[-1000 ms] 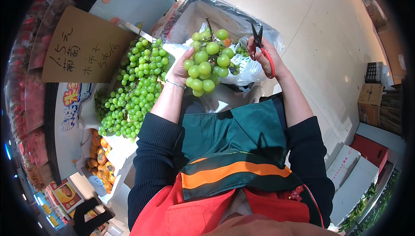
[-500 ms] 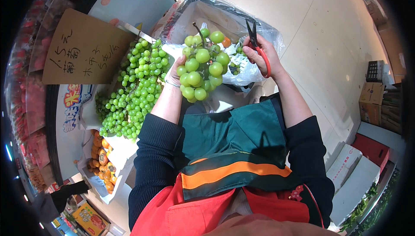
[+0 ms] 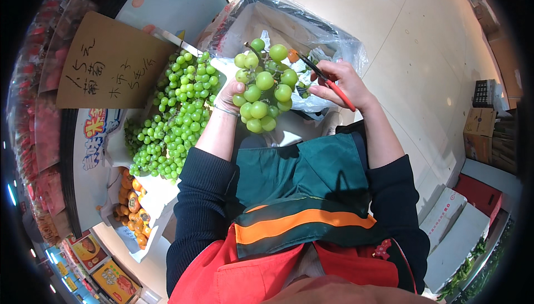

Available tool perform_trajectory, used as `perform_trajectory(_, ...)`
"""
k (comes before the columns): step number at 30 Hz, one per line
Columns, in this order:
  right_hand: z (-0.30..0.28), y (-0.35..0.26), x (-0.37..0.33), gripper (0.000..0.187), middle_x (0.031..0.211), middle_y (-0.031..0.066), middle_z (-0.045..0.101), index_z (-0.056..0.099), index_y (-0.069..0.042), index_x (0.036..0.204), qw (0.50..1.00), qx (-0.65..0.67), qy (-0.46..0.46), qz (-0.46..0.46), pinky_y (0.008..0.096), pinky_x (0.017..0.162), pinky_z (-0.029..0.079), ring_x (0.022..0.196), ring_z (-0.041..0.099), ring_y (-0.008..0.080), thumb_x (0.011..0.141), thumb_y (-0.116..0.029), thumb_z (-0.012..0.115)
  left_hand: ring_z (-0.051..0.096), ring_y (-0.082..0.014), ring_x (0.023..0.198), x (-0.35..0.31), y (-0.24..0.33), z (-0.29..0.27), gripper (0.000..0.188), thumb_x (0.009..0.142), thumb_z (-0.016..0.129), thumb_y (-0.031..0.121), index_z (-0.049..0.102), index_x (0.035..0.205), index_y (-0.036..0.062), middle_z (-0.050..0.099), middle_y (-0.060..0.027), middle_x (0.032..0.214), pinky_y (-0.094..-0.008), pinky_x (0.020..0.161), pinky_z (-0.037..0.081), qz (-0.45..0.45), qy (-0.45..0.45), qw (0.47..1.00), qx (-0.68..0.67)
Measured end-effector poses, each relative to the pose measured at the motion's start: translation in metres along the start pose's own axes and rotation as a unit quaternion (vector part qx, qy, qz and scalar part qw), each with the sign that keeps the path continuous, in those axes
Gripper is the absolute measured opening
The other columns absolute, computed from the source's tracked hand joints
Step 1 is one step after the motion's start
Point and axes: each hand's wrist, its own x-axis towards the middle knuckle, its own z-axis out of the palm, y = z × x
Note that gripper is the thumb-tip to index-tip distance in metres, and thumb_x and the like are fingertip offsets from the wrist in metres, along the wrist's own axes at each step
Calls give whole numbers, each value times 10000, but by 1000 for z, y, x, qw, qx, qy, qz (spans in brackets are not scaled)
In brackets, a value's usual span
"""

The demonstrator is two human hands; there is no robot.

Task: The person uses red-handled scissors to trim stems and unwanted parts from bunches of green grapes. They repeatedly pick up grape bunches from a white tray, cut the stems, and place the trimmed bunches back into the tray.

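In front of me my left hand [image 3: 230,98] holds up a bunch of green grapes [image 3: 261,87], its thumb against the left side and most fingers hidden behind the fruit. A dark stem sticks out at the top of the bunch. My right hand [image 3: 344,84] grips a pair of scissors [image 3: 328,82] with red handles and black blades. Their tips point up and left, close to the right side of the bunch and apart from it. Under both hands stands a bin lined with clear plastic [image 3: 345,42], holding white wrappings and an orange fruit [image 3: 293,55].
To my left, many green grapes [image 3: 183,104] lie heaped on a display, beside a cardboard sign [image 3: 111,62]. Nearer me is a box of persimmons [image 3: 133,209]. Cartons [image 3: 478,129] and white boxes [image 3: 445,209] stand on the right, along the tiled floor [image 3: 423,81].
My right hand has turned the scissors from pointing up to pointing left, toward the bunch. The grapes have shifted and turned slightly. A dark sleeve at the lower left has gone from view.
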Motion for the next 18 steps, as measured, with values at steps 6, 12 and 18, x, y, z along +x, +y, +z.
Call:
perform_trajectory(6, -3, -4, -4, 342, 723, -17, 522, 580, -39, 820, 960, 216, -174, 32, 252, 589, 411, 652, 490, 87, 822, -358, 701, 567, -338, 1118, 0, 1, 13, 1001, 537, 849, 242, 342, 1375, 37, 514, -198, 1262, -462, 959, 485, 14, -18, 1000, -11)
perform_trajectory(12, -10, -4, -10, 363, 653, -28, 507, 577, -46, 823, 898, 371, -207, 113, 184, 465, 356, 528, 452, 33, 808, -383, 709, 548, -337, 1150, -4, -1, 18, 1072, 503, 884, 329, 350, 1397, 73, 501, -187, 1297, -461, 979, 474, 22, -6, 1000, 13)
perform_trajectory(18, 0, -5, -9, 419, 643, -17, 507, 574, -22, 834, 916, 340, -172, 129, 182, 456, 345, 509, 451, 44, 808, -421, 699, 548, -314, 1157, -2, 4, 9, 1021, 561, 864, 323, 350, 1406, 73, 502, -176, 1308, -450, 985, 474, 6, 17, 999, 40)
